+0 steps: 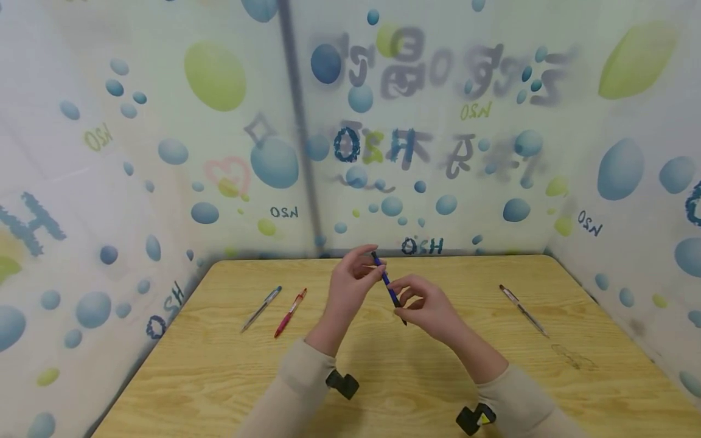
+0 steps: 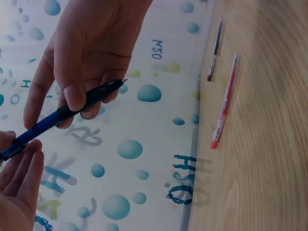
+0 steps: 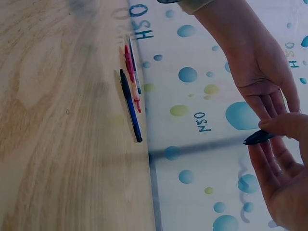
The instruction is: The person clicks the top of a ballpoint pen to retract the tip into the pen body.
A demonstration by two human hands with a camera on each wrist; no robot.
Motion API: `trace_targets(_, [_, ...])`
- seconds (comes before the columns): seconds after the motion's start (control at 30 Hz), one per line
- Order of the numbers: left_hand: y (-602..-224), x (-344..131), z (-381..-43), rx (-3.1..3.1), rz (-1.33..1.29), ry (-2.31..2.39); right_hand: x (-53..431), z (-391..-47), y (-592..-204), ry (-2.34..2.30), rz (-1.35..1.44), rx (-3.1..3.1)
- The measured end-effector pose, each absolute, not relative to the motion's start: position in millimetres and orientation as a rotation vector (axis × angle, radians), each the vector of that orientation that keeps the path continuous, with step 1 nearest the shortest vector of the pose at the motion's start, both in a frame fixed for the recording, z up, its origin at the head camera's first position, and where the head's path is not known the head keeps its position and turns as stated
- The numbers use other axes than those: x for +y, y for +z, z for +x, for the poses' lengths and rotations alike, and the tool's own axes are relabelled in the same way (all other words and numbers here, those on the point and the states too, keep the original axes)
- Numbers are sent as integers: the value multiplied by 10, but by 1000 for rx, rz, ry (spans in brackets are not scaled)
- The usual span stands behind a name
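In the head view a dark blue pen (image 1: 386,279) slants above the table between both hands. My left hand (image 1: 347,286) pinches its upper part between thumb and fingers. Farther down, near the dark lower end, my right hand (image 1: 432,307) grips it. The left wrist view shows the blue pen (image 2: 45,123) with its point bare; the right thumb presses on its dark grip, and the left hand (image 2: 19,192) is at the clip end. Only a short dark end of a pen (image 3: 259,137) shows in the right wrist view, under the right thumb.
Left on the wooden table (image 1: 383,389) lie a blue-ended clear pen (image 1: 261,309) and a red pen (image 1: 291,312). A dark-ended clear pen (image 1: 523,310) lies right, near a dark scribble (image 1: 572,357). The right wrist view shows another blue pen (image 3: 130,105) lying down. Patterned walls (image 1: 383,201) enclose the table.
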State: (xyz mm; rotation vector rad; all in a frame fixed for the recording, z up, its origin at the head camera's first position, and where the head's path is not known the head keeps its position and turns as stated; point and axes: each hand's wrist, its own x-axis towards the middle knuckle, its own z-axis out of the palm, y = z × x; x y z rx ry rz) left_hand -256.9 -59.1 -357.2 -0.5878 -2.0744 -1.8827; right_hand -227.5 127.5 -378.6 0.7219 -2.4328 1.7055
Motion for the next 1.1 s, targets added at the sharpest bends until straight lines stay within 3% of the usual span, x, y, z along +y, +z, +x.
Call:
trace_targets(0.37, [-3528, -547, -2514, -2011, -521, -2097, 1208, -2256, -3844, 1770, 693, -2353])
trace_targets(1.1, [-3472, -618, -2473, -1948, -665, -2179, 1188, -2191, -3864, 1908, 723, -2366])
